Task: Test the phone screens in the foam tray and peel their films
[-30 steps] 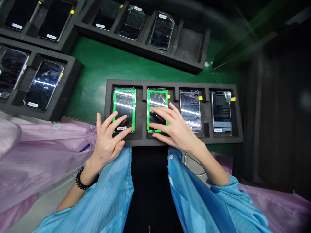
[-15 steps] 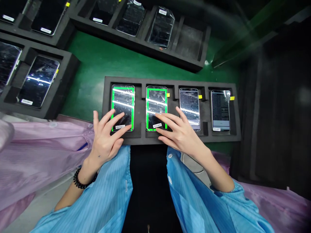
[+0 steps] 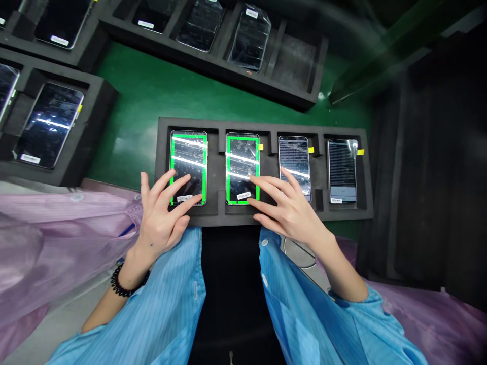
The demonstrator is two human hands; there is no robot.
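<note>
Spread fingers of my left hand point(image 3: 162, 218) lie over the lower part of the leftmost smartphone point(image 3: 189, 165), whose screen shows a green border. My right hand point(image 3: 291, 208) reaches with parted fingers over the lower right of the second smartphone point(image 3: 241, 162), also green-bordered. Neither hand grasps anything; whether each fingertip touches the glass is hard to tell. Both phones lie face up in a dark foam tray point(image 3: 266, 218). To their right, a third smartphone point(image 3: 294, 157) and a fourth smartphone point(image 3: 342, 167) show lines of text. My right fingers partly cover the third one.
Another foam tray point(image 3: 315, 99) with phones in film lies behind, on the green table point(image 3: 140, 91). At the left stands a further foam tray point(image 3: 91, 111) holding a phone point(image 3: 49, 126) with a yellow tab. Pink sleeve cloth point(image 3: 76, 223) of another person is close at the left.
My right hand has shifted slightly right across the second phone, its fingertips nearer that phone's right edge. My left hand keeps its pose over the first phone. The whole view has shifted a little.
</note>
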